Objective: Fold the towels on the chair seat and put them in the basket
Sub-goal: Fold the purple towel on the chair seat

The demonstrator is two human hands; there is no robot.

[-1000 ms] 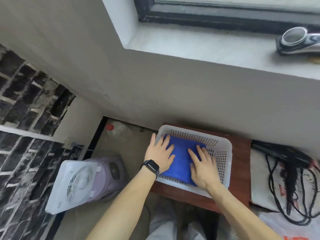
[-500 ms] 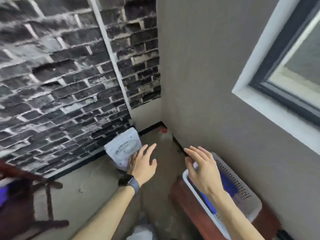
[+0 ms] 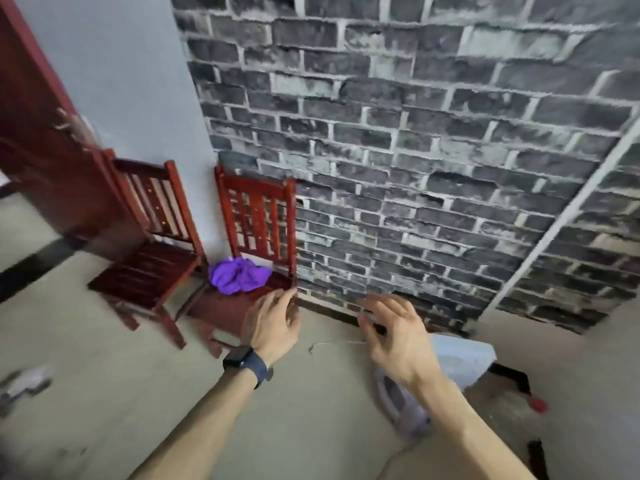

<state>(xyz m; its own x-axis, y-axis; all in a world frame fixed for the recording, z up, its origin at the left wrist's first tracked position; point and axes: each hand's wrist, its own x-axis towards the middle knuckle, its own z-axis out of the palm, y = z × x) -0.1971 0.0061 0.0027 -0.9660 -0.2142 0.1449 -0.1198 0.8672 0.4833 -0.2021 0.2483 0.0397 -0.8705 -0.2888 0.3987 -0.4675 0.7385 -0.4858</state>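
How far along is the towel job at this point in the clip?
Done: a second ago both hands pressed a folded blue towel into the basket, which is now out of view. In hand: nothing; the left hand and right hand are empty and held out toward the chair. Left: the purple towel lies crumpled on its seat, unfolded.

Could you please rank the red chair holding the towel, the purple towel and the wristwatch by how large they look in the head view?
1. red chair
2. purple towel
3. wristwatch, smallest despite being nearest the camera
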